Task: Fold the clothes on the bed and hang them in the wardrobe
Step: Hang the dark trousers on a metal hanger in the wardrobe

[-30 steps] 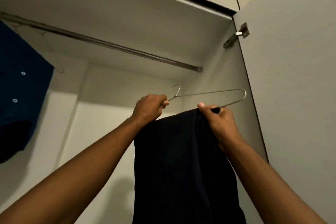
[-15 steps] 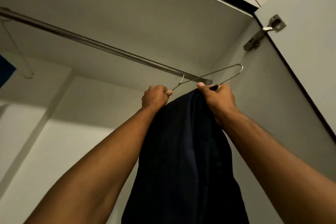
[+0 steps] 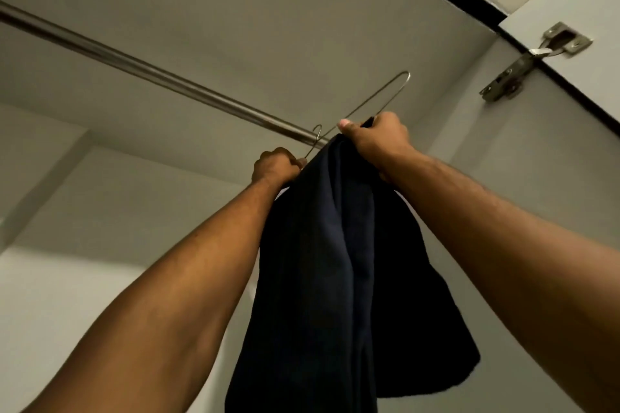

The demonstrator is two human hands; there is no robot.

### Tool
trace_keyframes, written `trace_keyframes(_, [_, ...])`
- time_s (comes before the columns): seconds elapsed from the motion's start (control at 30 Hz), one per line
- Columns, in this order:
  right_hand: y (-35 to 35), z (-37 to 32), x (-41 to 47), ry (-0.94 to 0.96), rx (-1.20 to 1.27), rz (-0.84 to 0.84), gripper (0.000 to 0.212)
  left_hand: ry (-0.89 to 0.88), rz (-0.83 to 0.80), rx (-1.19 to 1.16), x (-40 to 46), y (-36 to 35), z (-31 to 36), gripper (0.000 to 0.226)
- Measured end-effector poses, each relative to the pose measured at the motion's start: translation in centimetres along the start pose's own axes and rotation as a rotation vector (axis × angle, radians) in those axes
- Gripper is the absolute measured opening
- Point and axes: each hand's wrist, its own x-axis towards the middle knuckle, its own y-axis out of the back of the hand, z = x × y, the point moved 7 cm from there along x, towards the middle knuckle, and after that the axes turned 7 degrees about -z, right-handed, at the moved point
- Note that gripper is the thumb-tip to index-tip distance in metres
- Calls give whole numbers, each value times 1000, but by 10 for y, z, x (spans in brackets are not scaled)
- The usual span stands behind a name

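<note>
2 bare forearms and 2 hands, no sleeves

Both arms enter from the bottom corners, uncovered along all that shows, with no cuff or sleeve edge. The left hand (image 3: pixel 275 167) shows its back and a row of knuckles; no ring, watch or band appears on it or its wrist. The right hand (image 3: pixel 379 141) shows its back and 1 pale thumbnail at the upper left. Fine hair runs along the right forearm, and its wrist is also bare.
</note>
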Motion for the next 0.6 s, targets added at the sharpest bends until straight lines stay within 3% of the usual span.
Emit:
trace_keyframes(0.13, [-1,1,-5,23,-60,-15,39,-67,-9,11,-8,-16,-4,39])
trace_keyframes(0.3, [3,19,-15,-38,-42,-18,41,-68,75,6,-25,-25,-5,44])
trace_keyframes(0.47, [12,27,-26,-97,25,-57,34,-28,-29,-122,-33,-26,-10,39])
trace_keyframes(0.6, [15,30,-48,-148,108,-142,30,31,-123,-238,-55,-33,-21,48])
